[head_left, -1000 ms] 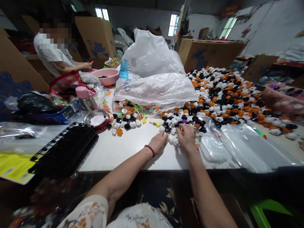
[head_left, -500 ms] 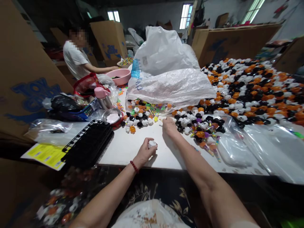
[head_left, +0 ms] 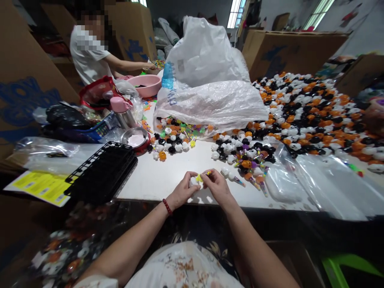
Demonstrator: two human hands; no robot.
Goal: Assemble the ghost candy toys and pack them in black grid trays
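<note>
My left hand (head_left: pixel 183 189) is closed round a small white plastic toy head (head_left: pixel 194 182) just above the front of the white table (head_left: pixel 156 180). Close against it, my right hand (head_left: pixel 217 185) pinches a small yellow piece (head_left: pixel 199 177) that meets the white head; its exact kind is too small to make out. To the right of my right hand lies a white-headed toy with a colourful stick (head_left: pixel 237 177). Farther back are loose black, white and orange toy heads (head_left: pixel 175 145), and a cluster of orange-headed toys on colourful sticks (head_left: pixel 252 178).
A big white plastic bag (head_left: pixel 210 100) stands at the back. A large heap of toy heads (head_left: pixel 312 116) fills the right, with clear plastic bags (head_left: pixel 330 188) before it. Black trays (head_left: pixel 100 176), a metal bowl (head_left: pixel 135 140) and a flask (head_left: pixel 120 110) sit left. A co-worker (head_left: pixel 90 56) sits beyond.
My right hand has come back from the toy heads to my left hand, now with a yellow piece. The white-headed toy on the right has come into view. The co-worker's arm has shifted.
</note>
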